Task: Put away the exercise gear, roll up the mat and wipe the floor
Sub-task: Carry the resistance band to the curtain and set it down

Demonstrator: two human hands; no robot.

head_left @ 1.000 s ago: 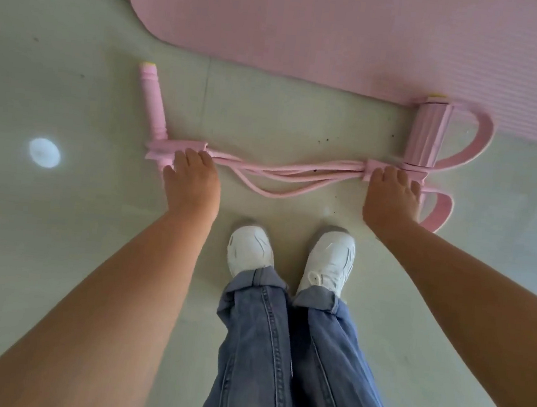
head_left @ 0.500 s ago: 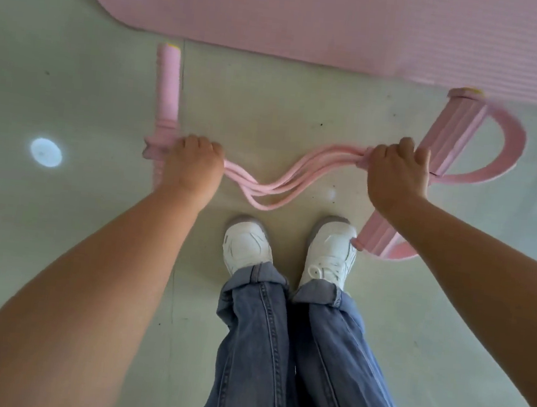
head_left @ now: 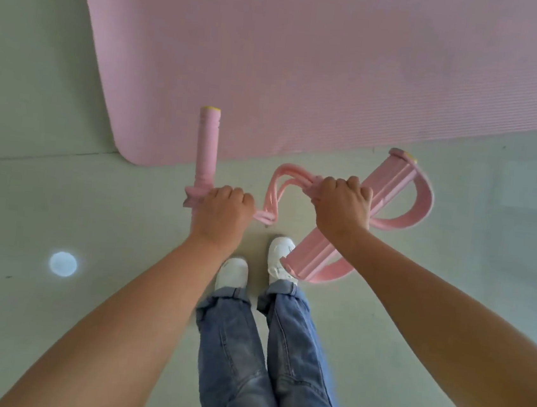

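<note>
A pink pedal resistance puller is held up off the pale floor, just on the near side of the pink exercise mat. The left hand has its fingers curled round the middle of the foam handle bar, whose yellow-capped far end points toward the mat's near edge and overlaps it in this view. The right hand grips the middle of the foot-pedal bar, which tilts from beside the mat's near edge down toward the person's white sneakers; its two curved foot straps loop out on the side away from the handle. Between the two hands the elastic tubes hang slack in a folded loop. The mat lies flat and unrolled, its rounded corner just beyond the handle bar's left side, with open floor to the left of that corner and along its near edge to the right. A round spot of light sits on the floor well to the near left of the mat. No brand, label or writing can be read on any item.
</note>
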